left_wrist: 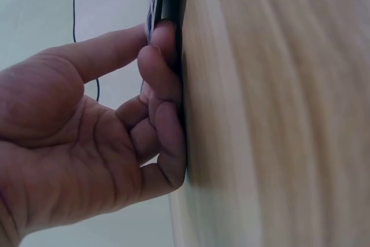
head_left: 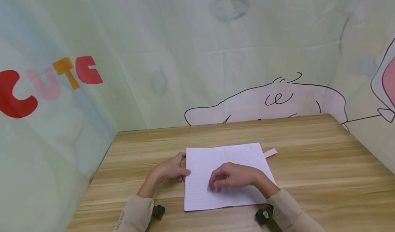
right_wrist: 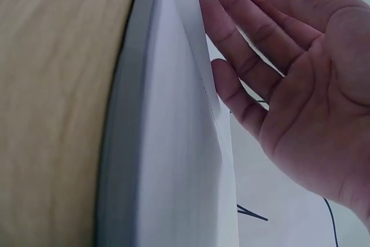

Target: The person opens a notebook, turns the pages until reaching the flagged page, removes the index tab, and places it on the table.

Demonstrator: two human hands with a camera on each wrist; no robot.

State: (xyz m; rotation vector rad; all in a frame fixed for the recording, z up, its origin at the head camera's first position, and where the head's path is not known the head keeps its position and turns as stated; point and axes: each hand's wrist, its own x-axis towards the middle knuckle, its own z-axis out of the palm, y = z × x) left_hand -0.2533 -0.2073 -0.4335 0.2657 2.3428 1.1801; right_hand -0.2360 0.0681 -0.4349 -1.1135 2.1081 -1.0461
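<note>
An open lined notebook (head_left: 203, 197) lies flat, its pages blank apart from a tiny mark in the far right corner. My left hand (head_left: 169, 168) pinches its left edge, thumb on the page and fingertips tucked under the cover. From the left wrist view, the other fingers of that left hand (left_wrist: 87, 125) are bent against the wood. Over the middle of the pages is my right hand (head_left: 236, 175), holding nothing, its fingers loosely bent. In the right wrist view the fingertips of that right hand (right_wrist: 312, 85) are right at a slightly lifted page (right_wrist: 185, 131).
The notebook lies on a wood-grain table (head_left: 324, 177). A pink strip (head_left: 270, 152) sticks out past the notebook's right edge. Behind the table hangs a pale printed curtain (head_left: 172, 70) with cartoon drawings and coloured letters. Small black devices (head_left: 158, 211) sit at both wrists.
</note>
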